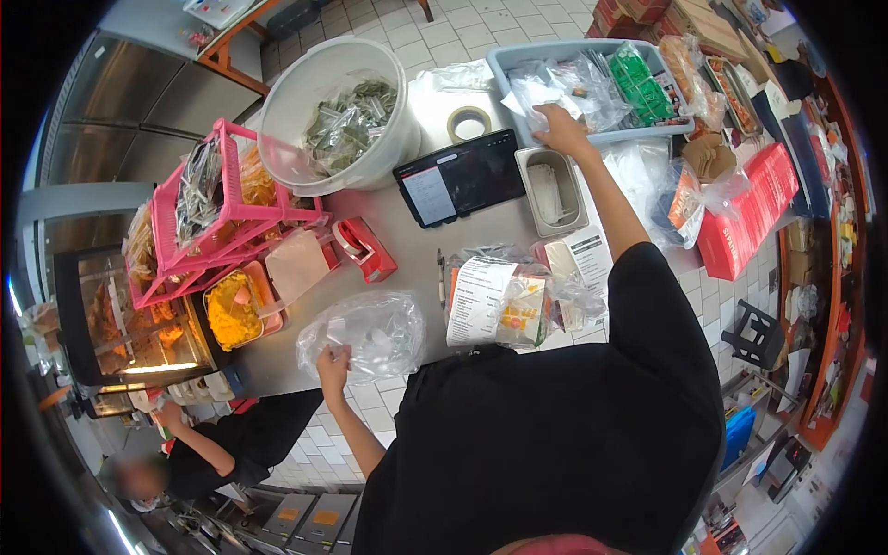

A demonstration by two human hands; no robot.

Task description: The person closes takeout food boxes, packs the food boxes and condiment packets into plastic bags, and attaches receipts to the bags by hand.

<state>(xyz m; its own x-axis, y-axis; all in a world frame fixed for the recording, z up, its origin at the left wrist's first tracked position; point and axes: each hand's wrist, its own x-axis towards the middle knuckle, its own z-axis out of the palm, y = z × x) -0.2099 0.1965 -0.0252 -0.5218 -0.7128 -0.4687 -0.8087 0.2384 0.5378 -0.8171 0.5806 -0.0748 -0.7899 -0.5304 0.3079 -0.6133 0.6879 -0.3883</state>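
Metal counter [407,268], clear bag [384,319]

White floor tiles [449,37] show around the counter; a blue tub [647,131] sits at its far side. At the near edge lies the bag, probably light, limp, slippery, best taken by its rim. The left hand [334,368] pinches it; the right hand [561,129] reaches into the tub, grip too hidden to tell.

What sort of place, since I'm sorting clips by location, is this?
Probably a takeaway kitchen: a lit glass food case holds browned food, a printed receipt shows on a bagged bundle, and the left hand touches a clear plastic bag.
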